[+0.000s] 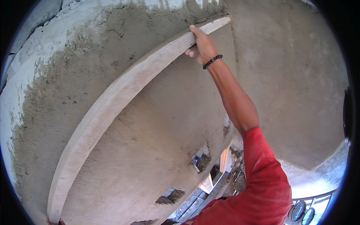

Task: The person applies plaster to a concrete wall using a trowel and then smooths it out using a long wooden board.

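Observation:
A long pale straightedge (105, 105), bowed in the fisheye picture, lies along the grey plastered wall (161, 112) from upper middle to lower left. My right hand (199, 47), with a dark bead bracelet and red sleeve, grips it near its upper end, thumb over the edge and fingers curled beneath. At the bottom-left edge, my left hand (56, 221) holds the other end, mostly cut off by the frame. Rough whitish material (37, 60) borders the darker plaster at the upper left.
Rough recessed holes (168, 197) (202, 159) break the lower wall. Another plastered surface (288, 93) extends to the right. At the bottom right are a bright railed opening (315, 202) and round dark objects (298, 211); boards and debris show beside my arm.

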Demonstrator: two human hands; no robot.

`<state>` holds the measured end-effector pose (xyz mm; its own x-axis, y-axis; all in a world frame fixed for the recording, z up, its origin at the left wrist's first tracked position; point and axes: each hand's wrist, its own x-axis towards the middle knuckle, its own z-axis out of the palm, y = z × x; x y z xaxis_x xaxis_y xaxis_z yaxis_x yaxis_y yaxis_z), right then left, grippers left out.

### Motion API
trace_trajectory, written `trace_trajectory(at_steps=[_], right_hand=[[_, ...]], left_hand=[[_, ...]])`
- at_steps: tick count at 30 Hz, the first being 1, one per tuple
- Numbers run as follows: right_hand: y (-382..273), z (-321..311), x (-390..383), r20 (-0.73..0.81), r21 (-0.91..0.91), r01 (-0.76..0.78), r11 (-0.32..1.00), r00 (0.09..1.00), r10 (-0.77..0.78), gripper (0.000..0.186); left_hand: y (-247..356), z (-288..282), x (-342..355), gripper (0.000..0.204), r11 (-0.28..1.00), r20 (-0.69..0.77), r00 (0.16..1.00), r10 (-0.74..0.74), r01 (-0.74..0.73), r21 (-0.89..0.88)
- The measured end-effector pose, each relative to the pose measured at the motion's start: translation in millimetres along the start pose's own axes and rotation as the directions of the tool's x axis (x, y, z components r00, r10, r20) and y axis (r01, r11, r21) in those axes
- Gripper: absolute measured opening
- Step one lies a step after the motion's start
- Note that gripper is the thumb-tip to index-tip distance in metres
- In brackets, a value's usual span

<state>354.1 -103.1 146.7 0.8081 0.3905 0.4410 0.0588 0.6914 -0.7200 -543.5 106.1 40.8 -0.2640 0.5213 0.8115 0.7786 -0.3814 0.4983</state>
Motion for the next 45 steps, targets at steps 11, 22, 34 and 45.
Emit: trace_trajectory(at_steps=[11,22,34,45], right_hand=[[-10,12,-9,0.012,-0.010,-0.033,0.999,0.999,0.033,0.041],[-25,64,-32,0.067,0.038,0.038,0.999,0.997,-0.040,0.069],[-29,80,-95,0.102,0.066,0.057,0.996,0.993,-0.064,0.042],[12,-42,-237,0.077,0.016,-0.197,0.980,0.978,0.196,0.044]], left_hand=[[-80,9,38,0.039,0.946,-0.318,0.907,0.275,-0.314,-0.076],[-125,-13,51,0.032,0.949,-0.190,0.948,0.256,-0.284,-0.135],[-193,-19,30,0.034,0.965,-0.279,0.955,0.099,-0.160,-0.206],[44,-64,-117,0.033,0.031,0.271,0.587,-0.763,0.452,-0.892]])
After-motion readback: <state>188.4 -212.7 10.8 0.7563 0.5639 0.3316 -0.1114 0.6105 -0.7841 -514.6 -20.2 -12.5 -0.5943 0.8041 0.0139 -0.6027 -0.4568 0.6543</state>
